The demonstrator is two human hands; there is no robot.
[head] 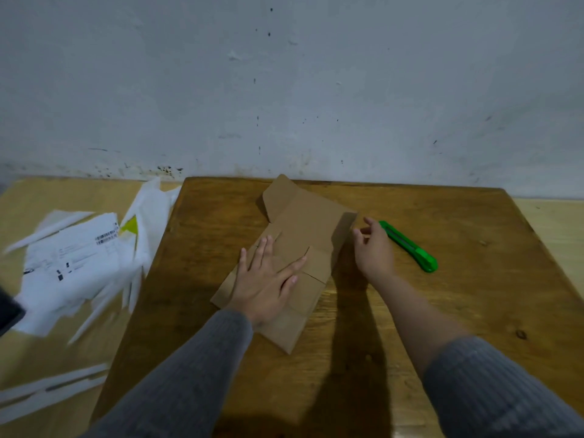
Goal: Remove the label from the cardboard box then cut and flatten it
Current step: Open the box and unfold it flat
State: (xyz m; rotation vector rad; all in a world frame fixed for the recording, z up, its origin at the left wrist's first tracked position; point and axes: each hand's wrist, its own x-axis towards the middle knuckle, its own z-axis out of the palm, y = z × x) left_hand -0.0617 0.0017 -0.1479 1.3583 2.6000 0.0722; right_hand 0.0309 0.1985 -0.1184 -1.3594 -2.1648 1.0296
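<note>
A brown cardboard box point(303, 222) lies opened out and nearly flat in the middle of the dark wooden table point(442, 311). One flap at its far end and its right side panel still stand up a little. My left hand point(268, 282) presses flat on the near half of the cardboard, fingers spread. My right hand point(374, 251) hovers just right of the raised side panel, fingers loosely apart, holding nothing. A green utility knife point(410, 248) rests on the table right behind that hand.
A heap of torn white labels and paper strips point(82, 263) covers the lighter surface point(31, 197) to the left. More white strips point(47, 393) lie at the lower left. A stained grey wall point(284, 90) rises behind the table.
</note>
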